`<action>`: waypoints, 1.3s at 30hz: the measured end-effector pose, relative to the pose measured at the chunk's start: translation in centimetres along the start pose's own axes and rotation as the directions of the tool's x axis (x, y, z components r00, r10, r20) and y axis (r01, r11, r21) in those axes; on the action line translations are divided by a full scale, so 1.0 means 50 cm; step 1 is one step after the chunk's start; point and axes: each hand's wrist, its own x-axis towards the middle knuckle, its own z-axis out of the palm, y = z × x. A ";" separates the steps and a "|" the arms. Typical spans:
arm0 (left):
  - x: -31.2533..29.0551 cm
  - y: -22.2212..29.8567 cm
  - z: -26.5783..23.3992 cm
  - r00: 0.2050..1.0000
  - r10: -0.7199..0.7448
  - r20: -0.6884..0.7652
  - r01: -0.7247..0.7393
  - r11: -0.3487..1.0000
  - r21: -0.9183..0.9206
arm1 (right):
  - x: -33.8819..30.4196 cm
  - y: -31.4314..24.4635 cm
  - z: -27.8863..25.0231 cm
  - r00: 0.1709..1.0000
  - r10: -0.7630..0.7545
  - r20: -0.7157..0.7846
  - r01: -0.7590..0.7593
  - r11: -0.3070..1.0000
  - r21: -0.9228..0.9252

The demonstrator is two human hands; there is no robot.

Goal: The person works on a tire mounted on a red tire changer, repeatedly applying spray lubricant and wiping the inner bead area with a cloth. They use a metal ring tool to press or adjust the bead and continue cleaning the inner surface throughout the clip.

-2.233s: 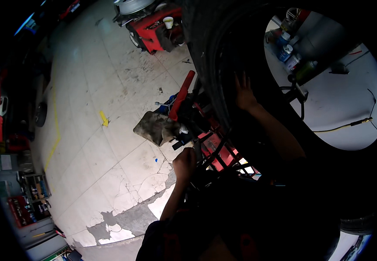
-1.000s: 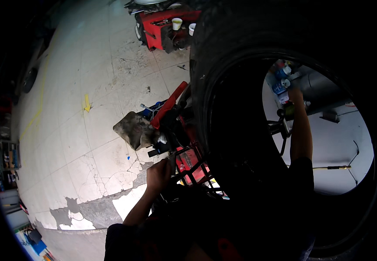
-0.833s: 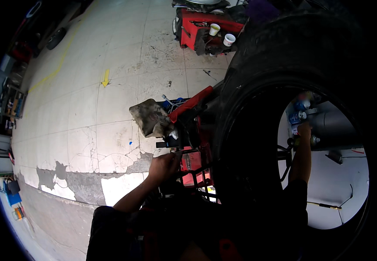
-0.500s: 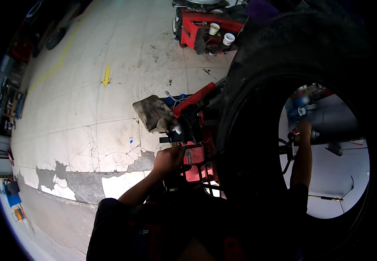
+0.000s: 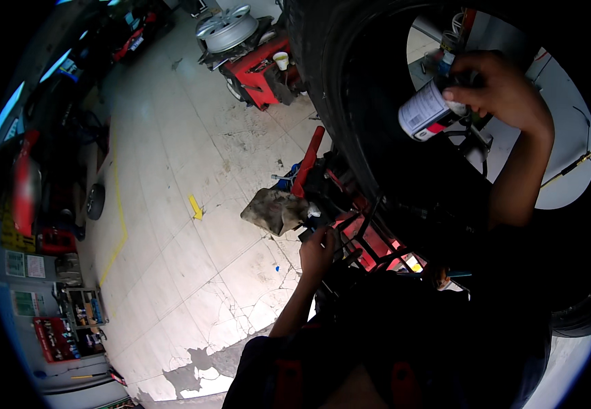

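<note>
My right hand point(image 5: 496, 95) is closed around a can point(image 5: 423, 114) with a pale label and a red patch. The can is tilted on its side in front of the opening of a large black tyre point(image 5: 339, 88), which stands upright at my right. My left hand point(image 5: 317, 252) is low beside a black metal rack point(image 5: 370, 238). Its fingers are curled together at the rack's dark edge; what they grip is hidden in shadow.
A grimy cloth-like pad point(image 5: 275, 210) and a red lever point(image 5: 309, 160) lie beyond my left hand. Farther off, a red cabinet point(image 5: 258, 75) carries a silver wheel rim point(image 5: 227, 28) and a cup point(image 5: 281, 60). A loose wheel point(image 5: 95, 201) rests on the tiled floor.
My right hand has come back from beyond the tyre's opening, with the can now clearly in it. My left hand remains at the rack. The whole view has turned.
</note>
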 end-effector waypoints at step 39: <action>-0.160 0.095 -0.200 0.936 0.159 0.312 0.260 0.283 -0.923 | -0.184 -0.316 0.440 -0.013 -0.847 -0.532 0.878 -0.264 0.399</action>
